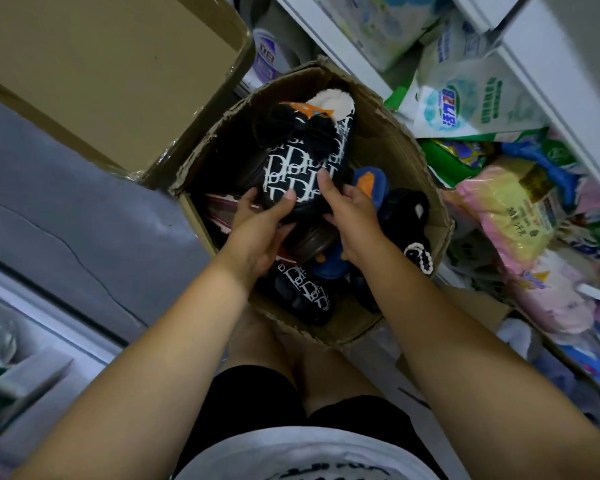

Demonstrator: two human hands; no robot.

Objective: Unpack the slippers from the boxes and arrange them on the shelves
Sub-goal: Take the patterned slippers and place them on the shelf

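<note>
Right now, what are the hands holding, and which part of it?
The left hand and right hand grip the black letter-patterned slipper with a bow by its closed toe end, over the cardboard box.

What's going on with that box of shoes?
A person is reaching into an open cardboard box of slippers. The left hand and the right hand both grip a dark slipper with white letters and a bow. A blue slipper and another lettered slipper lie in the box. The shelves alongside hold packaged goods.
</note>
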